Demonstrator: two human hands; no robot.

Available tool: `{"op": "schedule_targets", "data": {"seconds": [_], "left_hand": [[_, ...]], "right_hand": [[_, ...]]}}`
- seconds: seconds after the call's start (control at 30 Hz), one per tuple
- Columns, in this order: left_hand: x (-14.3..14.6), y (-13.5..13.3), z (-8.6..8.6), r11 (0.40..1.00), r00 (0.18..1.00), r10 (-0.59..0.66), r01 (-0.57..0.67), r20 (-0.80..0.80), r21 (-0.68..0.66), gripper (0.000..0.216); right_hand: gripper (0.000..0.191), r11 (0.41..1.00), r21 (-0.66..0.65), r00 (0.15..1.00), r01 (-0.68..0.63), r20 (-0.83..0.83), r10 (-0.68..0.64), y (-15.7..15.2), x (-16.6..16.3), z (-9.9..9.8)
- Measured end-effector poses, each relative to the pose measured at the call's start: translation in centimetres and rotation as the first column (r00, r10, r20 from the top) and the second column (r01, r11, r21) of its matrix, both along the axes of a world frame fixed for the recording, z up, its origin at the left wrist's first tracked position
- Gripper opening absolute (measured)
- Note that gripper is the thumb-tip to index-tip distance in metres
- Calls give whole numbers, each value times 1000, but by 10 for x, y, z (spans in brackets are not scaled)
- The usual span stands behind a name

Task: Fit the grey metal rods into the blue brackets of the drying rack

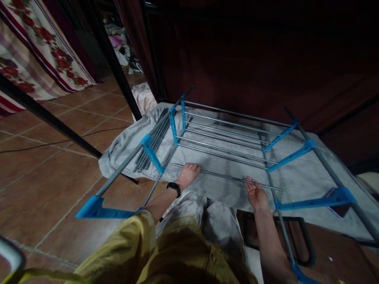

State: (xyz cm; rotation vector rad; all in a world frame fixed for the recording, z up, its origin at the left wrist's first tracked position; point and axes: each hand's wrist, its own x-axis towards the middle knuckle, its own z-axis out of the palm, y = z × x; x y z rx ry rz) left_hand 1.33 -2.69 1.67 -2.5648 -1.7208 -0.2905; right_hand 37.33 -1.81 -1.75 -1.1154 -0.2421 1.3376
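A thin grey metal rod (pixel 222 174) lies crosswise in both my hands, low over the grey blanket. My left hand (pixel 190 173), with a black band at the wrist, is closed around it near its left end. Toward the other end, my right hand (pixel 255 192) pinches the rod between thumb and fingers. Around them stands a partly built rack of grey tubes with blue plastic brackets. Several cross rods (pixel 222 150) join its left side frame to its right one. The nearest left bracket (pixel 152 153) and right bracket (pixel 314 200) have no rod between them.
A bundle of loose grey rods (pixel 152 144) rests on the blanket (pixel 118 148) at the left. Black metal posts (pixel 114 59) rise beside the bed. A dark flat object (pixel 339 208) lies under the right bracket. Tiled floor (pixel 44 173) with a black cable stretches left.
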Motion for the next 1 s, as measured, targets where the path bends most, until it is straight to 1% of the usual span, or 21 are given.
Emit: {"op": "schedule_targets", "data": {"seconds": [0.07, 0.23, 0.37, 0.47, 0.57, 0.63, 0.7, 0.87, 1.0], "left_hand": [[-1, 0, 0, 1000, 1000, 26, -26, 8, 5, 24], [-3, -1, 1, 995, 995, 86, -84, -50, 47, 26], [-8, 0, -2, 994, 995, 98, -97, -14, 57, 29], [-14, 2, -8, 995, 997, 70, -72, 28, 67, 33], [-19, 5, -16, 993, 998, 3, -11, 69, 119, 34], [-21, 6, -21, 988, 995, -28, 14, 91, 157, 32], [-22, 6, -23, 983, 994, -33, 14, 100, 184, 29], [-24, 7, -23, 975, 995, -46, 27, 86, 219, 28], [-27, 9, -22, 968, 993, -34, 5, 111, 250, 29]], "right_hand": [[10, 1000, 0, 1000, 0, 1, 0, 0, -1, 1], [4, 1000, 20, 1000, -4, 6, 4, -2, -6, 6], [2, 998, 67, 1000, -1, 11, 1, -4, -10, 9], [6, 995, 100, 1000, 10, 11, -11, -4, -12, 10], [8, 994, 105, 999, 39, -9, -38, -3, -13, 11], [8, 994, 100, 999, 50, -19, -49, -3, -15, 11], [9, 994, 99, 998, 53, -25, -51, -2, -16, 13], [7, 993, 98, 997, 68, -32, -66, 1, -15, 15], [7, 985, 93, 990, 143, -27, -141, 9, -4, 16]]}}
